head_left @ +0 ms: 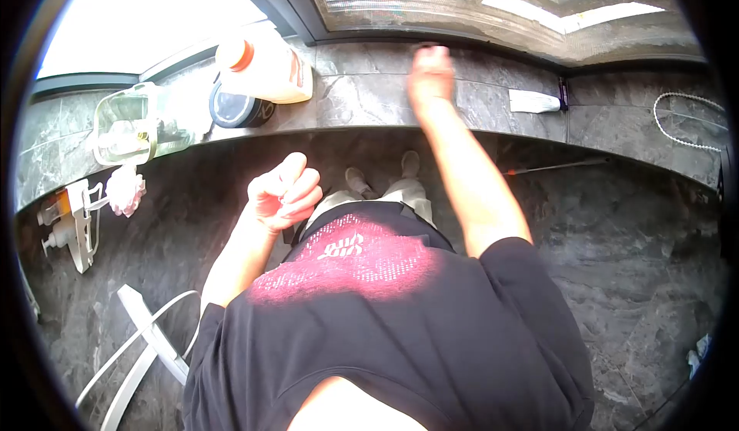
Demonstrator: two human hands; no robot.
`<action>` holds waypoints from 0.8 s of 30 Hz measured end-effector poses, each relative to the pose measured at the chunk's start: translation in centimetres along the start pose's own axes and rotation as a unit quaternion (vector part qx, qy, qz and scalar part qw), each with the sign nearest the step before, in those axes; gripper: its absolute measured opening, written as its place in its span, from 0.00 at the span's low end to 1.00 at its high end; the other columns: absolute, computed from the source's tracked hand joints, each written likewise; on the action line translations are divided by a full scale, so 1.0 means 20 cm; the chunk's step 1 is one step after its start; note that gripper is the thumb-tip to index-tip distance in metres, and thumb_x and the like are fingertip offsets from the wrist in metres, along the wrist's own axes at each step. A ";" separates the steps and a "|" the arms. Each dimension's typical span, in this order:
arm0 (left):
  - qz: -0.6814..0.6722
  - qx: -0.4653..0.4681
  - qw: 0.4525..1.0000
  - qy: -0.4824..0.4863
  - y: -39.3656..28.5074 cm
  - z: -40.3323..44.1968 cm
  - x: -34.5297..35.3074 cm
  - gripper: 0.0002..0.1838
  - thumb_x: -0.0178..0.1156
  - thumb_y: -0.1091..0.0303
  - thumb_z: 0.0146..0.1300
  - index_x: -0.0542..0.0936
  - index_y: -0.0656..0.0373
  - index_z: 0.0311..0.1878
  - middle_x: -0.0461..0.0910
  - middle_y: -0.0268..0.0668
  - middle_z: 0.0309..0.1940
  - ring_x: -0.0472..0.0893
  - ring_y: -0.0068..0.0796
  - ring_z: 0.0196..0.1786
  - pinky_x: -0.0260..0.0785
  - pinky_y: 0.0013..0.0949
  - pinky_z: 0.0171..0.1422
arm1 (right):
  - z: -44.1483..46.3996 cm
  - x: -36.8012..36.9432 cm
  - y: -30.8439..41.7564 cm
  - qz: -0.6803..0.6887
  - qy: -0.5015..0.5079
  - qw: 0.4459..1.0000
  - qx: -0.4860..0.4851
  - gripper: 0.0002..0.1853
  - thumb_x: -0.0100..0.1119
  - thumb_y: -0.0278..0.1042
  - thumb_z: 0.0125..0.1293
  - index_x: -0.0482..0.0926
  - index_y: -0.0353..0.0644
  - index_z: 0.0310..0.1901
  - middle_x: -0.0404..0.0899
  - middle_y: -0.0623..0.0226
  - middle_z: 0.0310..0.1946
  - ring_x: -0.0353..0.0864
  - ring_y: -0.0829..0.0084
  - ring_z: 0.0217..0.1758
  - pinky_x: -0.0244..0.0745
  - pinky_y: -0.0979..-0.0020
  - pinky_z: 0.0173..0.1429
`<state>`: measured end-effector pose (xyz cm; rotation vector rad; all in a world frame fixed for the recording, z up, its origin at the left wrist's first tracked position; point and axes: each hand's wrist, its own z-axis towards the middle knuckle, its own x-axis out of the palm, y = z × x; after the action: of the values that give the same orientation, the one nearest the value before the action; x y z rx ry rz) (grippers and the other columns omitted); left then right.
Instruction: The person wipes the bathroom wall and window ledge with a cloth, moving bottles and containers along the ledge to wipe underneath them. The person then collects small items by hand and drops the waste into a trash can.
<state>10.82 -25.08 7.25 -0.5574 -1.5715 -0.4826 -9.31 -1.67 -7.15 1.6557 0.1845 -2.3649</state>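
My right hand [431,75] is stretched out over the grey marble-look ledge [362,100], close to the window frame. Its fingers are closed together, and what they hold, if anything, is too small to name. In front of my body on the left, my left hand [285,192] is raised with its fingers curled; nothing is clearly seen in it. Left of my right hand, a large white bottle with an orange cap [273,69] stands beside a dark round container [239,108]. A white tube [534,101] lies on the ledge to the right.
A clear plastic container [127,131] sits at the ledge's left end, with a pink mesh puff [125,190] below it. A bead chain [670,123] hangs at the far right. A white stand with a cable [150,331] is at the lower left.
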 end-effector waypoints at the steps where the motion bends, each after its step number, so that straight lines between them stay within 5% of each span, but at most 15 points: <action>1: 0.005 0.002 1.000 -0.001 0.00 -0.02 0.01 0.09 0.58 0.75 0.54 0.66 0.59 0.28 0.65 0.36 0.21 0.66 0.24 0.21 0.60 0.22 0.20 | 0.00 0.10 0.15 0.020 0.001 0.999 -0.030 0.05 0.51 0.26 0.53 0.76 0.40 0.31 0.73 0.58 0.33 0.74 0.64 0.35 0.74 0.64 0.37; 4: 0.020 0.005 1.000 -0.018 -0.01 -0.09 0.02 0.10 0.58 0.75 0.55 0.65 0.58 0.26 0.65 0.35 0.21 0.65 0.23 0.21 0.60 0.22 0.21 | 0.01 0.02 0.42 0.094 -0.002 0.995 -0.028 0.05 0.50 0.27 0.56 0.76 0.38 0.31 0.73 0.57 0.33 0.77 0.61 0.34 0.76 0.64 0.39; 7: 0.045 0.012 0.998 -0.031 -0.04 -0.15 0.01 0.10 0.58 0.74 0.55 0.65 0.57 0.26 0.65 0.34 0.21 0.65 0.23 0.22 0.59 0.22 0.21 | 0.05 -0.08 0.33 0.355 0.056 0.933 0.029 0.12 0.51 0.27 0.59 0.79 0.41 0.44 0.79 0.62 0.36 0.80 0.69 0.38 0.76 0.69 0.35; 8: 0.045 0.014 0.998 -0.036 -0.05 -0.16 0.01 0.10 0.58 0.74 0.55 0.65 0.58 0.27 0.65 0.34 0.21 0.65 0.23 0.22 0.59 0.22 0.21 | 0.07 -0.16 0.28 0.561 0.240 0.760 0.224 0.14 0.53 0.27 0.60 0.78 0.41 0.48 0.81 0.66 0.36 0.80 0.74 0.38 0.75 0.73 0.39; 10: 0.045 0.006 0.998 -0.035 -0.06 -0.18 -0.03 0.08 0.59 0.74 0.54 0.68 0.57 0.28 0.65 0.34 0.21 0.65 0.23 0.22 0.58 0.21 0.22 | 0.03 -0.19 0.14 0.716 0.269 0.576 0.287 0.14 0.56 0.31 0.62 0.78 0.43 0.50 0.82 0.72 0.38 0.79 0.81 0.40 0.73 0.76 0.40; 11: 0.038 0.001 0.999 -0.031 -0.06 -0.17 -0.04 0.08 0.59 0.74 0.54 0.68 0.57 0.28 0.65 0.34 0.21 0.65 0.23 0.22 0.58 0.21 0.22 | 0.01 -0.21 0.11 0.711 0.267 0.581 0.293 0.14 0.56 0.31 0.62 0.78 0.43 0.50 0.82 0.72 0.38 0.79 0.81 0.40 0.73 0.76 0.40; 13: 0.027 -0.006 0.998 -0.051 -0.06 -0.15 -0.04 0.08 0.59 0.73 0.54 0.68 0.57 0.28 0.64 0.34 0.21 0.64 0.22 0.23 0.58 0.21 0.22 | -0.01 -0.35 0.06 0.764 0.253 0.498 0.322 0.14 0.52 0.26 0.62 0.78 0.38 0.49 0.81 0.72 0.36 0.80 0.78 0.35 0.75 0.75 0.39; 14: 0.025 -0.010 0.999 -0.046 -0.07 -0.14 -0.04 0.08 0.59 0.73 0.54 0.68 0.57 0.28 0.64 0.34 0.21 0.64 0.22 0.23 0.58 0.21 0.22 | -0.03 -0.33 0.02 0.762 0.249 0.503 0.324 0.14 0.52 0.26 0.62 0.78 0.38 0.49 0.81 0.72 0.36 0.80 0.78 0.35 0.75 0.75 0.39; 16: 0.025 -0.016 0.999 -0.042 -0.08 -0.12 -0.05 0.08 0.59 0.73 0.54 0.68 0.57 0.28 0.64 0.34 0.21 0.63 0.22 0.24 0.58 0.21 0.22 | -0.09 -0.22 -0.11 0.643 0.232 0.644 0.343 0.15 0.55 0.27 0.60 0.77 0.39 0.50 0.82 0.71 0.38 0.79 0.79 0.36 0.75 0.74 0.40; 17: 0.023 -0.023 0.999 -0.039 -0.08 -0.12 -0.05 0.08 0.59 0.73 0.54 0.68 0.57 0.28 0.64 0.34 0.21 0.63 0.22 0.23 0.59 0.21 0.22 | -0.10 -0.17 -0.16 0.496 0.208 0.791 0.292 0.14 0.57 0.27 0.58 0.78 0.41 0.47 0.81 0.67 0.40 0.80 0.72 0.39 0.75 0.69 0.43; 18: 0.021 -0.025 0.999 -0.037 -0.08 -0.12 -0.06 0.08 0.59 0.73 0.54 0.68 0.57 0.28 0.64 0.34 0.21 0.63 0.22 0.23 0.59 0.21 0.22 | -0.11 -0.17 -0.16 0.494 0.207 0.792 0.293 0.14 0.57 0.27 0.58 0.78 0.41 0.47 0.81 0.67 0.40 0.80 0.72 0.39 0.75 0.69 0.43; 20: 0.024 -0.035 0.998 -0.036 -0.08 -0.11 -0.07 0.08 0.59 0.74 0.54 0.67 0.57 0.28 0.64 0.34 0.21 0.64 0.22 0.24 0.59 0.21 0.22 | -0.14 -0.17 -0.15 0.150 0.051 0.969 0.187 0.12 0.56 0.26 0.55 0.78 0.42 0.43 0.79 0.61 0.40 0.80 0.63 0.41 0.75 0.63 0.46; 21: 0.023 -0.036 0.998 -0.035 -0.07 -0.11 -0.07 0.08 0.59 0.74 0.54 0.67 0.57 0.28 0.64 0.34 0.21 0.64 0.22 0.24 0.59 0.21 0.22 | -0.16 -0.17 -0.12 0.187 -0.008 0.966 0.180 0.09 0.54 0.25 0.54 0.77 0.43 0.38 0.75 0.58 0.38 0.77 0.55 0.42 0.74 0.59 0.47; 24: 0.012 -0.045 0.998 -0.051 -0.06 -0.14 -0.08 0.08 0.59 0.73 0.53 0.67 0.56 0.28 0.64 0.34 0.21 0.64 0.22 0.24 0.59 0.21 0.23 | -0.19 -0.14 -0.04 0.109 -0.064 0.986 0.110 0.10 0.56 0.26 0.53 0.77 0.45 0.38 0.74 0.60 0.37 0.76 0.56 0.42 0.74 0.60 0.47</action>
<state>12.41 -27.76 5.89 -0.6787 -1.6450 -0.5148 -5.22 0.27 -5.94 1.5164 -0.2761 -2.3806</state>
